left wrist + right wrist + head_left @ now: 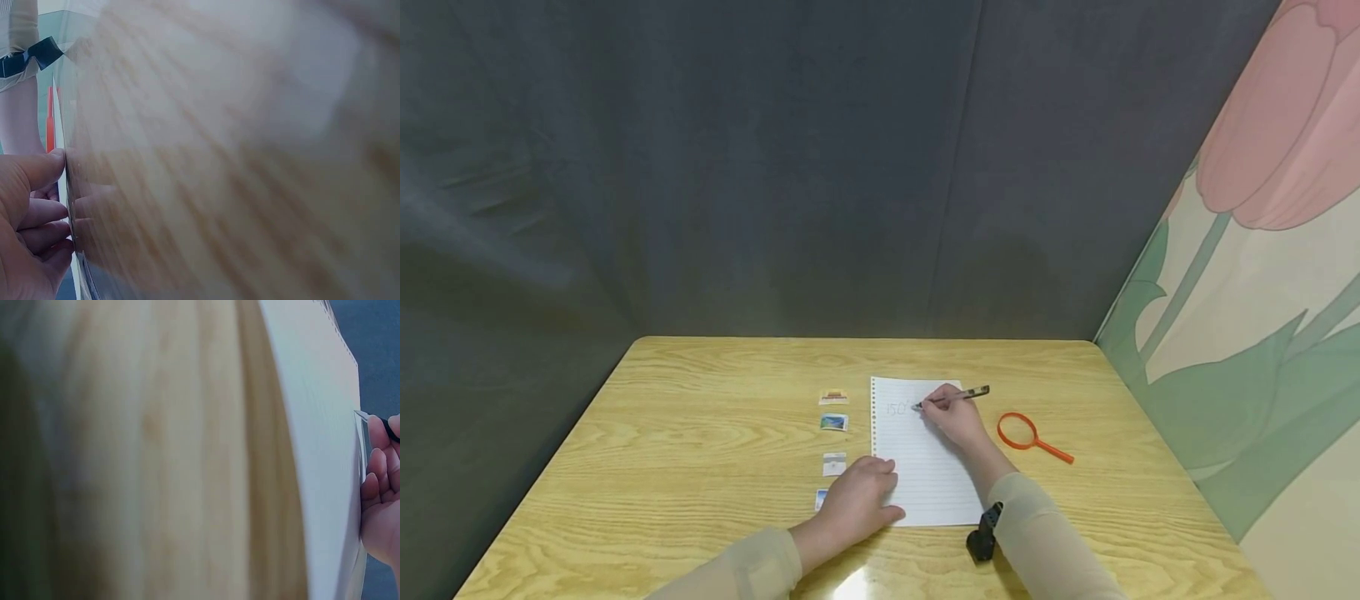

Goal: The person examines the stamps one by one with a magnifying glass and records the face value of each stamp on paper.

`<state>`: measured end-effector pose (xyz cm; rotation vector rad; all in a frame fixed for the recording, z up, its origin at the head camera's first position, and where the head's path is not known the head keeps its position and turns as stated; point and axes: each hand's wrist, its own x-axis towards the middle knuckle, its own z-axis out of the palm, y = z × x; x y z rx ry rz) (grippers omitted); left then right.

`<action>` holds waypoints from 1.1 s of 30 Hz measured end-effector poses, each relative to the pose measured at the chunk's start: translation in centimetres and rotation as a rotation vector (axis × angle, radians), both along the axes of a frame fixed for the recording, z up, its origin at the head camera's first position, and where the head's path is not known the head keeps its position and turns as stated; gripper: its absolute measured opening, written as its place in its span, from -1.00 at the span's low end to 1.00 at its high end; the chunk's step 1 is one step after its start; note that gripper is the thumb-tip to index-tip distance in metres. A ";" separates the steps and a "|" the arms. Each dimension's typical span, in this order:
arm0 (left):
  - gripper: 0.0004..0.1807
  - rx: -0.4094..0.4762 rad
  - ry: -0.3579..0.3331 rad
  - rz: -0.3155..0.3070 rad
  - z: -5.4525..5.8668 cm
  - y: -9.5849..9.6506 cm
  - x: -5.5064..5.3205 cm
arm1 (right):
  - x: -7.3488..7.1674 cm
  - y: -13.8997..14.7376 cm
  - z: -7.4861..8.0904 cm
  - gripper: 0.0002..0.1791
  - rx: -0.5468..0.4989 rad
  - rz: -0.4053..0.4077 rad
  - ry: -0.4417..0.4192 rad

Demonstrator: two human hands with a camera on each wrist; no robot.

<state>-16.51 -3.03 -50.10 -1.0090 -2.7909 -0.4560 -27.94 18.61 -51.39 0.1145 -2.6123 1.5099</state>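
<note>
A right hand (957, 421) pinches a pen (966, 394) at lined paper (928, 479); the left hand (857, 498) rests, fingers relaxed, on its edge; only the head view shows four small picture cards (834, 422).

A white sheet of ruled paper (925, 492) lies flat on the table (715, 417), at the lower centre of the head view, its long sides running up the frame. Small punched holes line its left edge, and faint handwriting resembling "150" sits near its upper left corner. The left hand (859, 497) rests over its lower left edge. A slim, dark-barrelled pen (968, 393), gripped by the right hand (958, 423), slants across the upper part, tip toward the writing, back end past the right edge.
</note>
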 end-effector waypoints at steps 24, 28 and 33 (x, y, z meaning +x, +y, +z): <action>-0.63 0.007 -0.009 -0.004 -0.2 0.0 0.0 | 0.1 0.8 0.0 -0.89 -0.150 0.076 -0.026; -0.61 -0.002 -0.019 0.004 -0.1 0.0 -0.1 | 0.3 1.3 0.3 -0.84 -0.184 0.083 -0.063; -0.61 -0.006 -0.030 0.007 0.1 0.0 0.0 | 0.6 1.8 1.0 -0.83 -0.143 0.110 -0.098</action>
